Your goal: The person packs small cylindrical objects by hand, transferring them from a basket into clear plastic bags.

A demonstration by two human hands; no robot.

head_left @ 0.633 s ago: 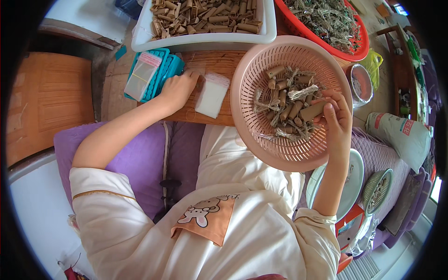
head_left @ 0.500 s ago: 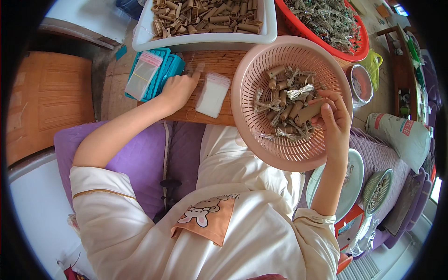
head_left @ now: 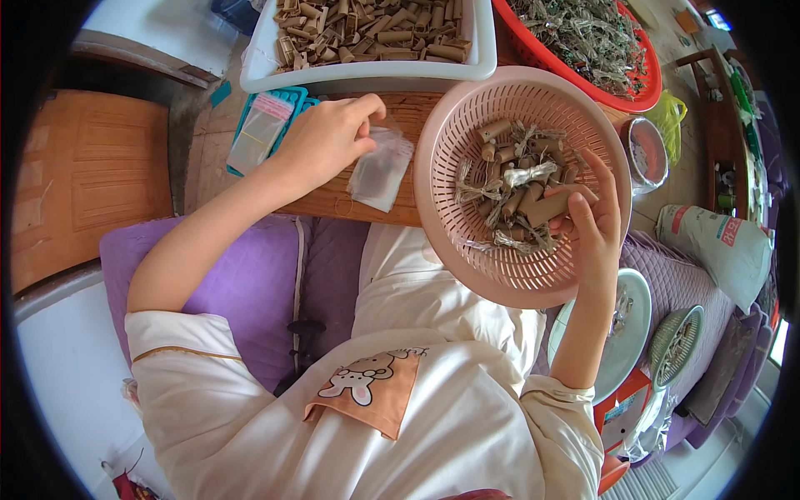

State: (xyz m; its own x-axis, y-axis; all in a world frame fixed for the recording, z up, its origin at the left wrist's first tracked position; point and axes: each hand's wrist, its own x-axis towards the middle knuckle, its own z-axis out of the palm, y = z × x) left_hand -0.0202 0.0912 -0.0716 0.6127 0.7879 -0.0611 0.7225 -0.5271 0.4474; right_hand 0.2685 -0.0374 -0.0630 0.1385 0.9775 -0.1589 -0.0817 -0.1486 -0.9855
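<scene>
My right hand (head_left: 593, 208) is closed round a short brown cardboard tube (head_left: 547, 208), held over the pink round basket (head_left: 442, 158). In that basket lie more brown tubes (head_left: 495, 129), some with frayed pale strings, and a bundle of shiny silvery strands (head_left: 530, 173). My left hand (head_left: 329, 137), its fingers curled into a pinch, is above a small stack of clear plastic bags (head_left: 379, 177) on the wooden table. A thin see-through bag (head_left: 390, 132) seems to hang from its fingertips; its outline is faint.
A teal tray (head_left: 293, 96) with more banded clear bags (head_left: 262, 133) is at the left. A white bin (head_left: 367, 77) of brown tubes and a red basket (head_left: 550, 62) of strands stand at the back. A pail (head_left: 646, 154), a pale basin (head_left: 629, 333) and a green basket (head_left: 677, 346) are to the right.
My left hand has moved from the teal tray's edge to the right, over the bag stack, and is raised. My right hand still holds the tube, slightly lower.
</scene>
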